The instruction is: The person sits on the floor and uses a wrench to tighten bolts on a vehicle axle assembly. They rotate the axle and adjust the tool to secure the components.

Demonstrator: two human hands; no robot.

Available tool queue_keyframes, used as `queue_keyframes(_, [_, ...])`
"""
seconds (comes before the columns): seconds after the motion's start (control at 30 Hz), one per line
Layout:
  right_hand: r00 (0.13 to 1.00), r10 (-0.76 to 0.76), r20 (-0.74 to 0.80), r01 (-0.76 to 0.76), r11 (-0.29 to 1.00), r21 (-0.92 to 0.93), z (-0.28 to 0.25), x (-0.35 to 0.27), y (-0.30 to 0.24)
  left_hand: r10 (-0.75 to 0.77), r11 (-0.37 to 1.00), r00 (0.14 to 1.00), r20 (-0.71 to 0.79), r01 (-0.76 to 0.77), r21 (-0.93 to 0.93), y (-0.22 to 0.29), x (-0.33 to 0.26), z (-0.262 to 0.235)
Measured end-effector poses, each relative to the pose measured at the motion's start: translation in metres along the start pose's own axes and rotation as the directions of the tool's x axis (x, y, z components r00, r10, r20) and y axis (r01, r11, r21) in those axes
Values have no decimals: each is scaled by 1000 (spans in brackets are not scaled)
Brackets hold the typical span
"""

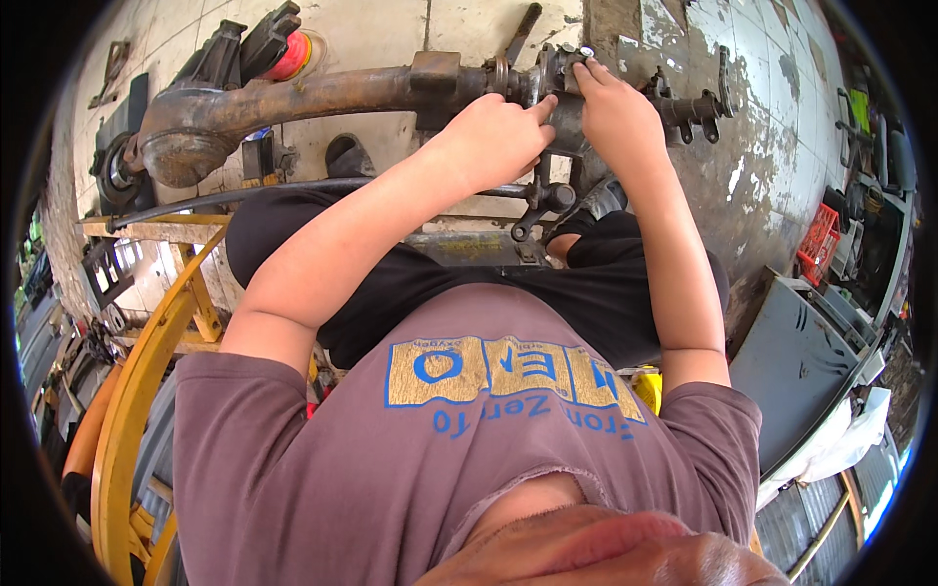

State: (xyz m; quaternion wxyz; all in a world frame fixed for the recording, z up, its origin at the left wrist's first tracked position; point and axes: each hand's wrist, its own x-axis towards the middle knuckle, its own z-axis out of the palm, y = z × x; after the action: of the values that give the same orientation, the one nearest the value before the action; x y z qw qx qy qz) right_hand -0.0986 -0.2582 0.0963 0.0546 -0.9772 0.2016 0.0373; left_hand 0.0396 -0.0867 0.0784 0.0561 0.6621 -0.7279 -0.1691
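A long, rusty axle housing [322, 96] lies across in front of me, with a rounded bulge [191, 137] toward its left end. My left hand [503, 142] is at the flange [501, 76] near the housing's right end, its fingers bent and its index finger and thumb reaching forward. What they pinch, if anything, is hidden. My right hand [618, 105] has its fingertips on a small metal bracket [567, 66] with bolt heads on top; the thumb is out of sight. Below my hands, a rod with a round joint [558, 198] sticks out.
A yellow metal frame [147, 391] curves along my left side. To the right stand a grey metal cabinet [806, 361] and a red plastic crate [819, 239]. Behind the axle, a dark metal bar [524, 31] and a red-orange round item [291, 59] lie on worn floor tiles [371, 34].
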Motion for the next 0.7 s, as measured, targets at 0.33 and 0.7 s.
queue_keyframes(0.33, [996, 11, 92, -7, 999, -43, -15, 4, -7, 8, 1000, 998, -54, -8, 3, -1, 2, 7])
queue_keyframes(0.7, [999, -54, 6, 54, 997, -61, -5, 5, -4, 33, 999, 997, -64, -32, 25, -5, 4, 10])
